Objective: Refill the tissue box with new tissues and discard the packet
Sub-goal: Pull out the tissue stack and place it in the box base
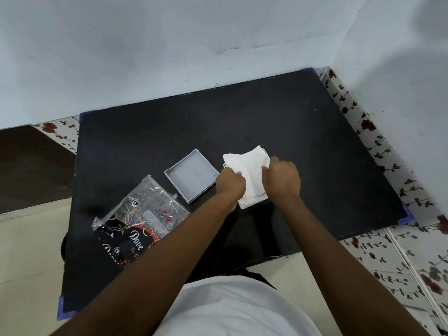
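Note:
A stack of white tissues (249, 166) lies over the white tissue box base (244, 204) near the middle of the black table (315, 146). My left hand (230, 184) grips the tissues' left edge. My right hand (283, 177) grips their right edge. The box base is mostly hidden under the tissues and my hands. The box's other half (191, 175), a shallow white square tray, lies open side up just to the left. The plastic tissue packet (138, 221), clear and black with "Dove" printed on it, lies flat at the front left.
Pale walls stand behind and to the right of the table. Floral-patterned floor tiles (373, 146) run along the right edge. Blue tape (406, 218) marks the table corners. A dark surface (29, 166) is at the far left.

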